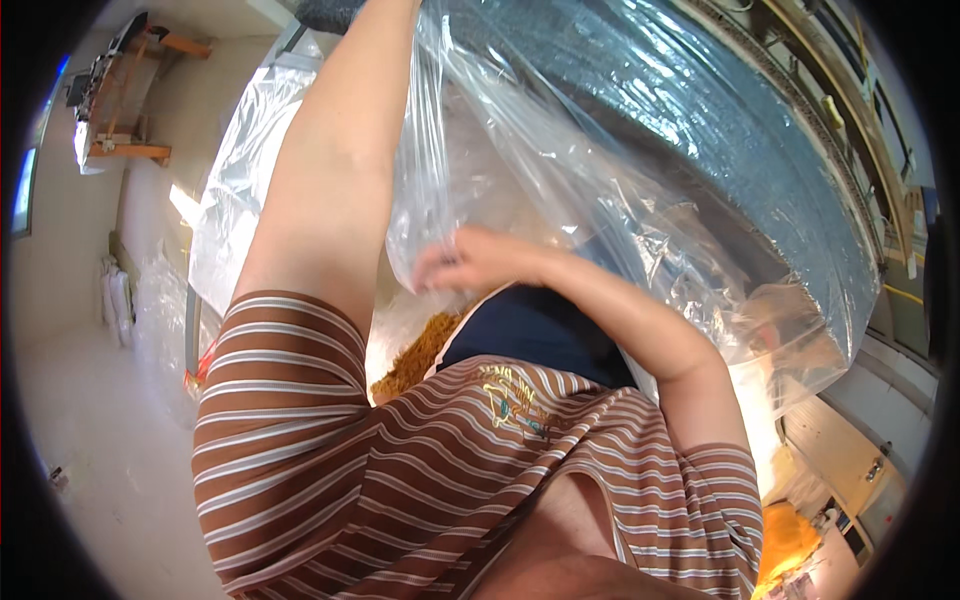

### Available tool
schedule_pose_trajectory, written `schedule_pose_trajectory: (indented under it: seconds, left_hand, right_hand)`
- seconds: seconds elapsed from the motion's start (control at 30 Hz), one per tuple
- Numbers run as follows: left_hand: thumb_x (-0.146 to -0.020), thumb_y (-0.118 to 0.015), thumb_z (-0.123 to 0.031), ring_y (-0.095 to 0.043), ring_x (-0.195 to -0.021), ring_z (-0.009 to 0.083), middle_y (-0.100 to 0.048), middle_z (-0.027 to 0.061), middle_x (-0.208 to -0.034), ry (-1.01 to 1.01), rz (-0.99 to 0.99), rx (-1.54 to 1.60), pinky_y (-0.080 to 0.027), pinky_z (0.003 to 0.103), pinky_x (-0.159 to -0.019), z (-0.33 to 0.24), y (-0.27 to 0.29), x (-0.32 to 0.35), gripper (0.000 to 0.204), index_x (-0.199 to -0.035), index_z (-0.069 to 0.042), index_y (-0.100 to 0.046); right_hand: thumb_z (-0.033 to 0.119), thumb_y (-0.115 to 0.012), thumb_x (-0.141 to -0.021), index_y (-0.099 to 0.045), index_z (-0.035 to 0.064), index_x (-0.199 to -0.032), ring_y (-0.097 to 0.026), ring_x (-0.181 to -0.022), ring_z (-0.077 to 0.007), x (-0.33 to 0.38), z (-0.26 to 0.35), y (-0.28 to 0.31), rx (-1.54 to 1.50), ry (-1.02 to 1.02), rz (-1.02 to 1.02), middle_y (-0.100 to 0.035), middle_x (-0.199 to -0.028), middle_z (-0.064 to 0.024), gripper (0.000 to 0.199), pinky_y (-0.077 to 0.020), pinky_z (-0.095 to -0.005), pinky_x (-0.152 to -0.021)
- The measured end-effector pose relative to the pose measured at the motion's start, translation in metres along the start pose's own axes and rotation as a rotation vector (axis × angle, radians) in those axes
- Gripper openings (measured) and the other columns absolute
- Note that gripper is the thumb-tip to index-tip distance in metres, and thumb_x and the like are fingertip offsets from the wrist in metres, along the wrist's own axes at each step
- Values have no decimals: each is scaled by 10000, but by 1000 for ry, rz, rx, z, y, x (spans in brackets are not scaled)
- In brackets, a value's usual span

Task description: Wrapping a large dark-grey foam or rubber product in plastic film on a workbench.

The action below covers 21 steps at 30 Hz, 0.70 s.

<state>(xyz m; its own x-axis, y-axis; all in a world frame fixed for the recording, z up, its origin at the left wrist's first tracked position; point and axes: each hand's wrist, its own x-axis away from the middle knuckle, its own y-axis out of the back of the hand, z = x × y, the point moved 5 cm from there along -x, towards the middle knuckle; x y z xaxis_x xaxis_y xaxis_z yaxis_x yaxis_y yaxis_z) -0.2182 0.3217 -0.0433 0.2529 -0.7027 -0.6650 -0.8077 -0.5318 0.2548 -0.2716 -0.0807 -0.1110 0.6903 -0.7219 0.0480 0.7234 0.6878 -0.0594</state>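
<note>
The step in hand looks like handling the plastic sheet; the next move probably calls for a firm grip on its folds. The sheet hangs just beside the right hand, whose blurred fingers bend loosely; whether they pinch it, I cannot tell. The left hand is out of view.

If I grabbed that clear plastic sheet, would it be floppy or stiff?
The clear plastic sheet is probably floppy, since it hangs in loose folds. It looks thin and see-through, so it's likely light. Its shiny surface may feel slippery.
</note>
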Motion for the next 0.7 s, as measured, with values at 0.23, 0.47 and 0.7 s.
schedule_pose_trajectory:
  seconds: [0.23,0.47,0.7]
  left_hand:
    - [-730,-604,-103,-517,-544,184,-562,30,-625,331,550,488,-398,327,-482,80,11,-66,46,-764,-78,-623]
    - [-792,-622,-349,-606,-765,233,-647,110,-813,-8,220,115,-465,346,-716,6,-11,4,321,-852,-33,-626]
    - [-769,-652,-275,-620,-719,213,-650,121,-785,-143,224,85,-486,303,-671,101,-14,-95,255,-809,-25,-627]
  right_hand:
    - [106,-595,-834,-608,-11,-903,-572,-825,-158,199,132,22,-134,-23,-238,-627,-922,-82,137,-471,-286,-730]
    - [403,-531,-868,-557,112,-901,-512,-898,-134,403,235,-16,236,1151,-1736,-556,-969,-14,295,-425,-253,-762]
    - [263,-524,-888,-463,43,-1220,-556,-898,-175,376,2,-62,-95,-519,-1548,-571,-1055,-83,403,-467,-312,-774]
